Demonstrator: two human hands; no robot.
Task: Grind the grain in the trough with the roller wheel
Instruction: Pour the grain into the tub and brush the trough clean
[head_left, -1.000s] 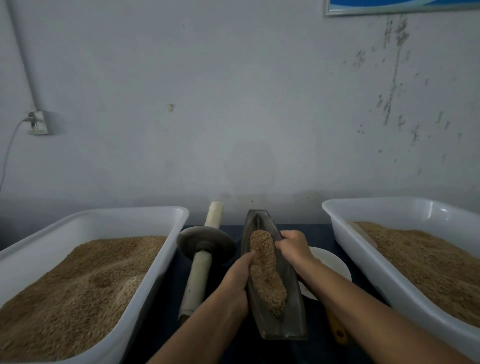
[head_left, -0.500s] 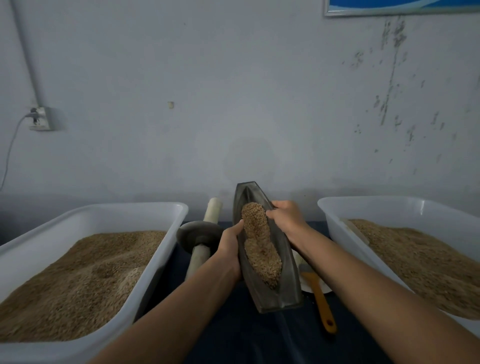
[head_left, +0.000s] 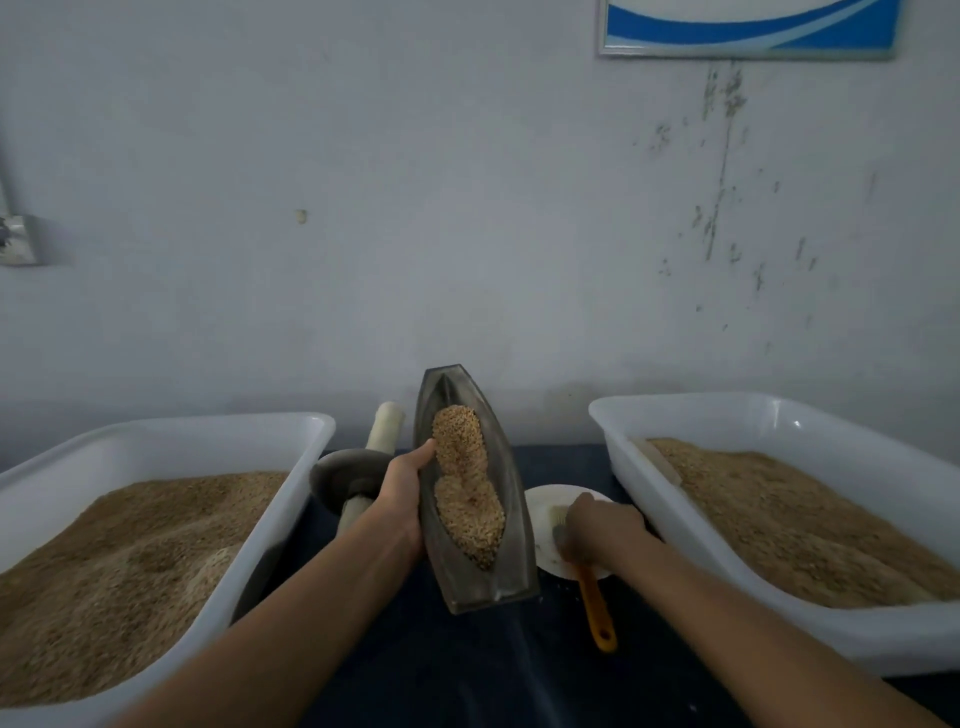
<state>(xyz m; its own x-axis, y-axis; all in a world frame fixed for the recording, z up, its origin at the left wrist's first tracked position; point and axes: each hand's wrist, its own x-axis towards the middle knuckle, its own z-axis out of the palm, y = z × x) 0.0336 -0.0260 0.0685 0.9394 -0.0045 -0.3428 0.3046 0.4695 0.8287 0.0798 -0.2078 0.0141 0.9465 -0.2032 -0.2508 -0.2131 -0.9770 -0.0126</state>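
- Left tub (head_left: 291, 436): white plastic, rectangular, at the left of the dark table (head_left: 467, 670). It held a heaped load of tan grain (head_left: 124, 551), mounded unevenly and well below the rim at the far end.
- Roller wheel (head_left: 337, 475): a dark metal disc on a pale wooden axle, lying on the table between the left tub and the trough, not in the trough and not held.
- Left hand (head_left: 402, 499): fingers wrapped round the trough's left wall, thumb tip on the rim, clamped on it.
- Trough (head_left: 511, 530): 1 dark, boat-shaped vessel, its far end higher than its near end. It carried a lumpy ridge of ground grain (head_left: 465, 488) along its channel.
- White plate (head_left: 537, 506): just right of the trough, its contents unclear.
- Right hand (head_left: 597, 525): over the plate, at the head of an orange-handled brush (head_left: 597, 608); blurred, so finger closure could not be determined.
- Right tub (head_left: 727, 415): white plastic, holding a second bed of tan grain (head_left: 789, 519), sloped down toward the far left corner.
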